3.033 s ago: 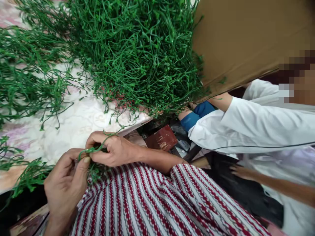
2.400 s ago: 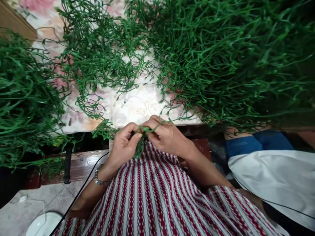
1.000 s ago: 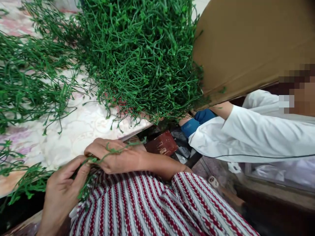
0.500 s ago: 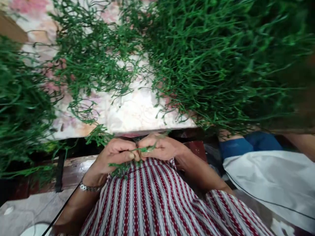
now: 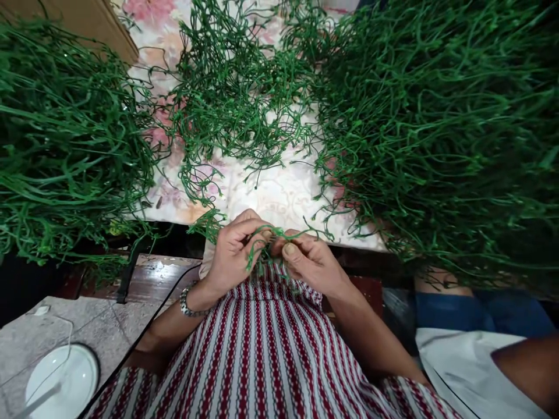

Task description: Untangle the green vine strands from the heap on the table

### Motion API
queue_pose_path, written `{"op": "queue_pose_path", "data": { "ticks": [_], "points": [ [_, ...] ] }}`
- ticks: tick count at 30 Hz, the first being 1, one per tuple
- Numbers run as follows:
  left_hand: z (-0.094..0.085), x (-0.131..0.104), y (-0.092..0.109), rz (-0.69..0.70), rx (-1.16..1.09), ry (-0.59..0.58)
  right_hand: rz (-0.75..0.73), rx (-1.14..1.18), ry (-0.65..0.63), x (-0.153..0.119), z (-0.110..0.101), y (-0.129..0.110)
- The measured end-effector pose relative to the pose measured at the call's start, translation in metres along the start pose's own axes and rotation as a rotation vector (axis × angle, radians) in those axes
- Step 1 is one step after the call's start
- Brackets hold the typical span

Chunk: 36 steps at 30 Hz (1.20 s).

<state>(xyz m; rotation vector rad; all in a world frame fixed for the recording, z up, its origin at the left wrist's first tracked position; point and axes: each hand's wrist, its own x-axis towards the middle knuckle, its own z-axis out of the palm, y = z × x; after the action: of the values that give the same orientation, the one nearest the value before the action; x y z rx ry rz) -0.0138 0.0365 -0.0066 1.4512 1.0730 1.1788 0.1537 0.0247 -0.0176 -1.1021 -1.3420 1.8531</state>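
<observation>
Close together above the striped cloth on my lap, both hands pinch thin green plastic stems (image 5: 279, 233). My left hand (image 5: 240, 250), with a metal bracelet on its wrist, has its fingers curled round a stem whose end hangs below them. My right hand (image 5: 312, 259) is closed, thumb against fingers, on a stem piece that sticks out to the right. The fingertips of the two hands nearly touch. Past them, a loose bunch of green stems (image 5: 236, 87) lies on the flowered tablecloth (image 5: 271, 195).
Big heaps of green stems rise at left (image 5: 70, 145) and right (image 5: 437, 134). A cardboard box (image 5: 87, 23) stands at the upper left. Below left is a white round base (image 5: 63, 381) on the tiled floor. Another person's arm (image 5: 530, 372) shows at lower right.
The view has shifted, so the table and heaps appear farther right. My hands are raised a little, and the stem between them is now spread across the fingers.
</observation>
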Motion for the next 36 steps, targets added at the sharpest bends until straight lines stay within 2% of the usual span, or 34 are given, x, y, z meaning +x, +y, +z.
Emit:
{"op": "queue_pose_path", "data": {
  "ticks": [4,6,9,12,15,18,22,25,30,33,36],
  "points": [
    [0.005,-0.001,0.000,0.106,0.115,0.051,0.032,0.090,-0.016,-0.001,0.007,0.003],
    [0.005,-0.002,-0.001,0.159,0.170,0.081,0.038,0.065,-0.026,-0.006,0.004,0.006],
    [0.006,-0.003,-0.004,0.191,0.245,0.114,-0.007,-0.172,0.058,-0.018,-0.005,0.006],
    [0.008,-0.004,-0.006,0.206,0.323,0.128,-0.068,-0.403,0.144,-0.034,-0.011,-0.005],
    [0.011,-0.005,-0.009,0.251,0.399,0.111,-0.235,-0.489,0.136,-0.042,-0.008,-0.023],
    [0.014,-0.007,-0.009,0.292,0.472,0.085,-0.332,-0.532,0.177,-0.033,-0.002,-0.034],
    [0.016,-0.008,-0.005,0.354,0.514,0.125,-0.256,-0.575,0.251,-0.011,-0.002,-0.029],
    [0.015,-0.008,-0.002,0.378,0.483,0.139,-0.239,-0.553,0.202,-0.002,-0.001,-0.022],
    [0.013,-0.009,-0.002,0.300,0.345,0.053,-0.158,-0.437,0.018,-0.001,0.001,-0.016],
    [0.009,-0.009,-0.004,0.171,0.172,-0.028,-0.110,-0.377,-0.001,-0.002,0.002,-0.015],
    [0.006,-0.010,-0.005,0.071,0.057,-0.087,-0.139,-0.378,0.036,-0.003,0.002,-0.017]
  ]
}}
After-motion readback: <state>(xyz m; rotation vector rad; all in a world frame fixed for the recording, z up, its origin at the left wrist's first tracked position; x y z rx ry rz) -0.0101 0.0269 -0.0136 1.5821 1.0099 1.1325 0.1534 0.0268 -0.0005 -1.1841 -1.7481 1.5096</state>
